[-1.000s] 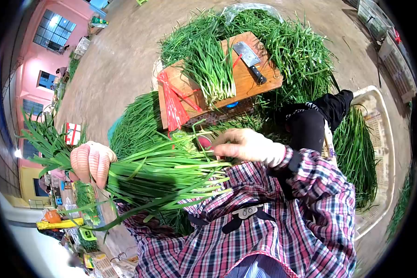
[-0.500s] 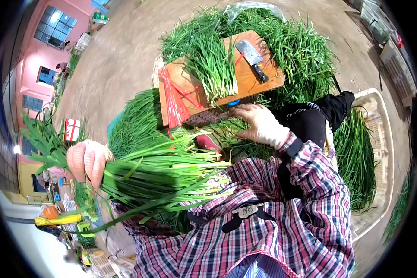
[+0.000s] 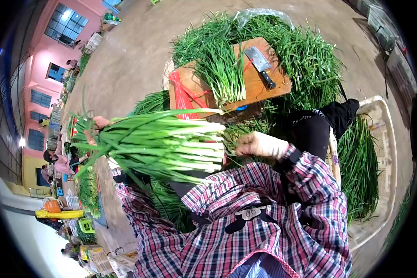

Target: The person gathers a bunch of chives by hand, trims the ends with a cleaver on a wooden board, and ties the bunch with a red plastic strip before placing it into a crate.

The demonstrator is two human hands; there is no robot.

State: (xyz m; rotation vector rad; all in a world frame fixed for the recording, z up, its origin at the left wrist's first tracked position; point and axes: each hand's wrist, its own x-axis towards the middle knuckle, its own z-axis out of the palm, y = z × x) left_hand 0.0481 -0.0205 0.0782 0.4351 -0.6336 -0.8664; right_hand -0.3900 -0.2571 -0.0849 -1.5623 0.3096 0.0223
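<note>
My left hand [image 3: 97, 129] is wrapped round the leafy end of a large bunch of garlic chives [image 3: 167, 143], mostly covered by the leaves. The bunch lies sideways in front of me, its pale stem ends pointing right. Just beyond those ends is my gloved right hand [image 3: 262, 145], its fingers curled together; anything between them is hidden. On a wooden board [image 3: 259, 95] ahead rest a smaller pile of chives [image 3: 224, 74], a cleaver [image 3: 260, 62] with a black handle, and red plastic ties [image 3: 183, 95].
Heaped chives [image 3: 306, 60] surround the board's far and right sides, with clear plastic film [image 3: 264, 15] on top. At my right stands a pale crate [image 3: 388, 153] holding more chives [image 3: 361, 171]. People [image 3: 60, 160] and goods are along the pink wall at left.
The bunch has turned so its underside and stems show more, and the left hand is now behind the leaves. My right hand has moved lower, its fingers going from spread to curled.
</note>
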